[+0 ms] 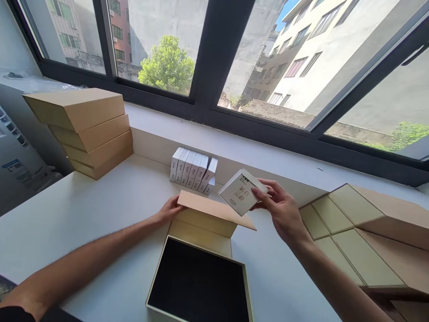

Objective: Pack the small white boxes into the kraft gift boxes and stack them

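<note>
In front of me lies an open gift box [248, 286] with a black interior and a hinged tan lid [211, 208] folded back. My left hand [170, 209] pinches the lid's left corner. Up and to the right of the lid, my right hand [276, 201] holds a small white carton [239, 192] with printed characters on its face, thumb on the front. The carton is tilted and clear of the table. Behind the lid stands a row of several similar white cartons [191, 167], the rightmost one leaning.
Several closed tan boxes [94, 109] are stacked at the table's back left. More tan boxes [362, 214] are piled at the right. A white ledge [157, 123] and dark-framed windows [217, 103] run along the back of the white table [110, 205].
</note>
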`<control>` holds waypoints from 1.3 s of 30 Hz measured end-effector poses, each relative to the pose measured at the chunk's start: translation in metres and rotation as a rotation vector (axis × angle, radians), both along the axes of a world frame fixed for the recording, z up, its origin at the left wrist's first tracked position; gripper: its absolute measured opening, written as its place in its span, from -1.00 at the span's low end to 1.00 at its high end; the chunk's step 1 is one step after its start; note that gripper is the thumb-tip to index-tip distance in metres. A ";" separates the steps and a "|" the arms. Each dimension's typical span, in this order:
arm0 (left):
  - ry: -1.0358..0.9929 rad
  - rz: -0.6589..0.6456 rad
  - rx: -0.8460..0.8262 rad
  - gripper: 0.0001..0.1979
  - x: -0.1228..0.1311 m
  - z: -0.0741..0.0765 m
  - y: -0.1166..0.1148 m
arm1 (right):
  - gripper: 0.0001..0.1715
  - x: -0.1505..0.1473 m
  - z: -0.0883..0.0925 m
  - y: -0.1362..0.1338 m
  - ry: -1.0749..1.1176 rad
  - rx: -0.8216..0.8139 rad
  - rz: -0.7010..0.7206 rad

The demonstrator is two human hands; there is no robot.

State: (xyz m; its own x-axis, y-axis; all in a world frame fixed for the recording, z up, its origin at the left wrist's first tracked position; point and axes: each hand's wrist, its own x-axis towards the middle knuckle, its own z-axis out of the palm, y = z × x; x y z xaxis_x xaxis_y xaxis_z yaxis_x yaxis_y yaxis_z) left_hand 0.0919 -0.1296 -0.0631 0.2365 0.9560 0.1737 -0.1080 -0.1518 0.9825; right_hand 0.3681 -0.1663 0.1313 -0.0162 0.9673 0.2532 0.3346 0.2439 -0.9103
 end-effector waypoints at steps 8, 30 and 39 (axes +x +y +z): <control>0.035 0.112 0.244 -0.33 -0.006 0.003 -0.008 | -0.55 -0.012 -0.032 -0.091 0.159 -0.180 -0.003; -0.009 -0.189 0.147 -0.53 0.026 0.097 -0.111 | -0.79 -0.056 -0.007 -0.123 -0.206 0.534 -0.049; -0.025 -0.223 0.104 -0.52 0.027 0.091 -0.114 | -0.81 -0.058 0.006 -0.128 -0.173 0.449 -0.040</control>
State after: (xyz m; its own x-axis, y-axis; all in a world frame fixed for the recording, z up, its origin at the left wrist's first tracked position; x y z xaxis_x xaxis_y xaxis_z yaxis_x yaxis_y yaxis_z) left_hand 0.1192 -0.2432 0.0284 0.4337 0.8575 0.2769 -0.1740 -0.2218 0.9594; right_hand 0.3097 -0.2942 0.1372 -0.0601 0.7635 0.6430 0.4891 0.5841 -0.6478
